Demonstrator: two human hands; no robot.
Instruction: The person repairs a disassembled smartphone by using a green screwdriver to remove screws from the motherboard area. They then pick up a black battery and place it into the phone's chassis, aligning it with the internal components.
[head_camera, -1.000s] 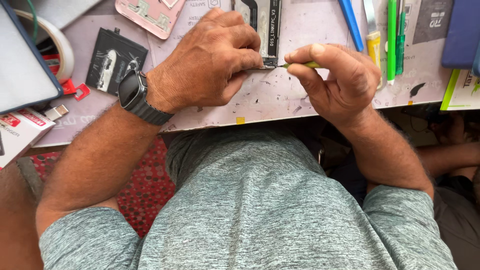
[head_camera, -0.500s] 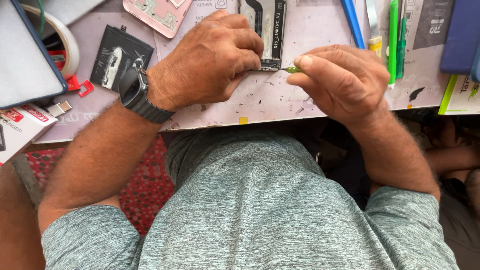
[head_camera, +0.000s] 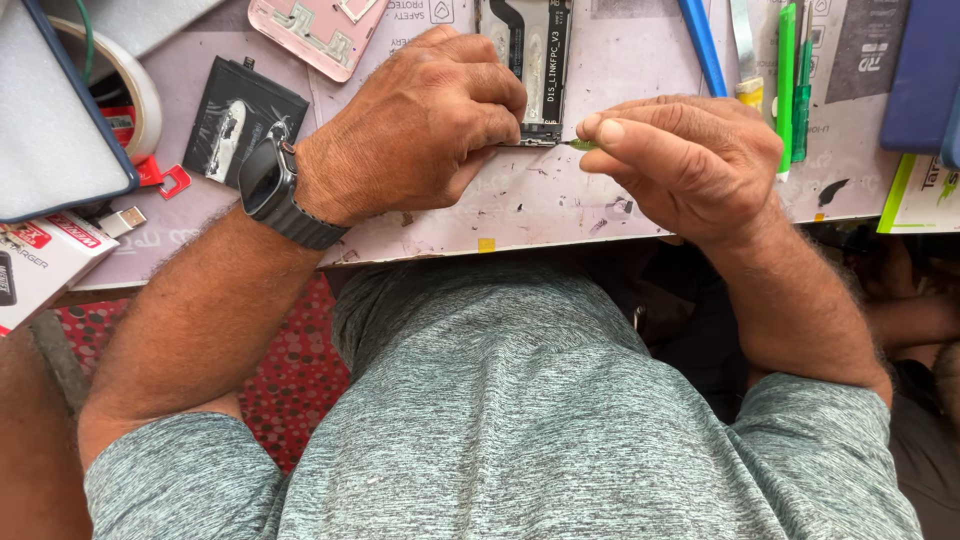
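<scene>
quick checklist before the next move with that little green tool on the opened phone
1. Left hand steadying the opened phone: ok, fingers press on its lower end.
2. Right hand gripping the green tool: ok, pinched between thumb and fingertips.
3. Tool tip at the phone's lower edge: cannot tell, the left fingers hide the contact point.
4. Phone lying flat on the work mat: ok as far as it shows.
5. Spare tools out of the way: ok, they lie to the right, apart from both hands.
6. Loose battery clear of the work: ok, it lies left of the wrist.
</scene>
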